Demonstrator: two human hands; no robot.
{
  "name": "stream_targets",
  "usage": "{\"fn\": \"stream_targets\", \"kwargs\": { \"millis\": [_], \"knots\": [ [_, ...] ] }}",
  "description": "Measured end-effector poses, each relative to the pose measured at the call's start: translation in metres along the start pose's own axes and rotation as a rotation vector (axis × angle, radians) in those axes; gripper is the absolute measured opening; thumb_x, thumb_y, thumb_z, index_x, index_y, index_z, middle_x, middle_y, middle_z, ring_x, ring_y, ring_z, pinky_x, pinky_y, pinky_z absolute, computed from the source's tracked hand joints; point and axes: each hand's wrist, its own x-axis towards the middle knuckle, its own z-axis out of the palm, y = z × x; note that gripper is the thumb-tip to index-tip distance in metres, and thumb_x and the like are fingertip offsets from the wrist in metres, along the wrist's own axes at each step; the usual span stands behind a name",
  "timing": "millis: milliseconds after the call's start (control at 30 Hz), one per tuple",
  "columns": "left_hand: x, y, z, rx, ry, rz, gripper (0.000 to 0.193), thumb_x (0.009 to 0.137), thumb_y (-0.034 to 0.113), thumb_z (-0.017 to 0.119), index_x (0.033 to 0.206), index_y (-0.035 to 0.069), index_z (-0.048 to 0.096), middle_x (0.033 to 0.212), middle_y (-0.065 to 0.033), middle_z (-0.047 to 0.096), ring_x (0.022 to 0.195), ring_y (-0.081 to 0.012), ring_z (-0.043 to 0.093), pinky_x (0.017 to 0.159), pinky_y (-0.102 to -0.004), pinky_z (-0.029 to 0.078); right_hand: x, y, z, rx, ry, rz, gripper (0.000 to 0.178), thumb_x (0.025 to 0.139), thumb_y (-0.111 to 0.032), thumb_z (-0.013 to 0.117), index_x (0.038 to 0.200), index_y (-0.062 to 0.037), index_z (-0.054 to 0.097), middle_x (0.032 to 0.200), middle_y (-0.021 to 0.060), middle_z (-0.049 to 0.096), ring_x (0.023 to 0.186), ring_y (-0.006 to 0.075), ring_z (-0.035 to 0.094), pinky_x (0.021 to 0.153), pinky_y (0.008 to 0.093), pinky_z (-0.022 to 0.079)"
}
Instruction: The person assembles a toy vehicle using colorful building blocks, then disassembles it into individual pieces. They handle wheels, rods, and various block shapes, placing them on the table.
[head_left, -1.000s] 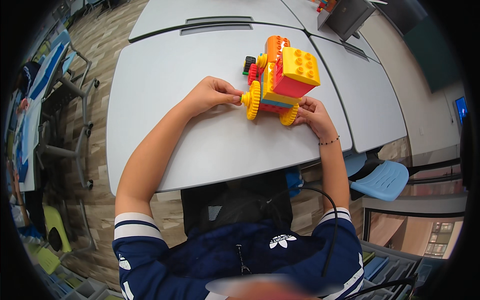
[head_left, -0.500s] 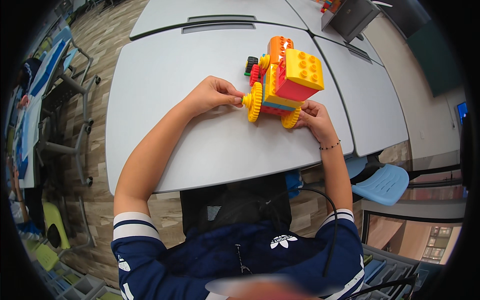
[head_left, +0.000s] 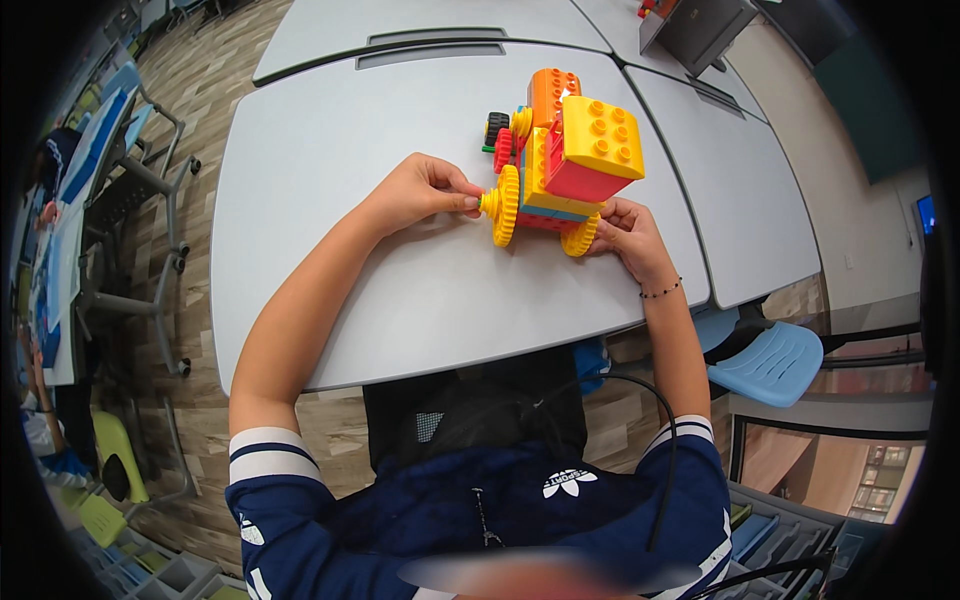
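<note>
Left hand (head_left: pixel 432 190) pinches the hub end of the near-left yellow gear wheel (head_left: pixel 508 207). Right hand (head_left: pixel 635 243), well apart, is at the opposite gear wheel (head_left: pixel 578 239); fingertips partly hidden, grip cannot be told. Toy vehicle (head_left: pixel 602 136) sits between them on the white table (head_left: pixel 300 170).

Versus half a second ago, toy vehicle (head_left: pixel 562 175) is seen slightly further left in frame, left hand (head_left: pixel 425 192) shifted with it. Blue chair (head_left: pixel 770 365), right side, is displaced slightly rightward; camera drift can't be excluded.
</note>
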Motion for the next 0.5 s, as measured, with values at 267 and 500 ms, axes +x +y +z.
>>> {"fn": "stream_targets", "kwargs": {
  "millis": [267, 500],
  "knots": [
    [-0.0005, 0.0, 0.0009, 0.021, 0.016, -0.005, 0.003, 0.082, 0.001, 0.069, 0.083, -0.002, 0.068, 0.086, -0.0133, 0.071, 0.078, -0.0163, 0.069, 0.077, -0.0262, 0.055, -0.0003, -0.0021, 0.0015, -0.001, 0.0, 0.002, 0.019, 0.087, -0.012, 0.067, 0.095, 0.0035, 0.06, 0.088, 0.0119, 0.067, 0.075, 0.0149, 0.068, 0.07, 0.026, 0.059],
    [-0.0029, 0.0026, 0.0048, 0.076, 0.066, -0.01, 0.004, 0.082, 0.002, 0.069, 0.083, -0.002, 0.067, 0.085, -0.0136, 0.07, 0.078, -0.015, 0.068, 0.074, -0.0246, 0.054, -0.0017, -0.0041, 0.0056, -0.042, 0.043, 0.023, 0.018, 0.087, -0.012, 0.067, 0.095, 0.0034, 0.06, 0.087, 0.0118, 0.067, 0.077, 0.0148, 0.068, 0.069, 0.0254, 0.059]
  ]
}}
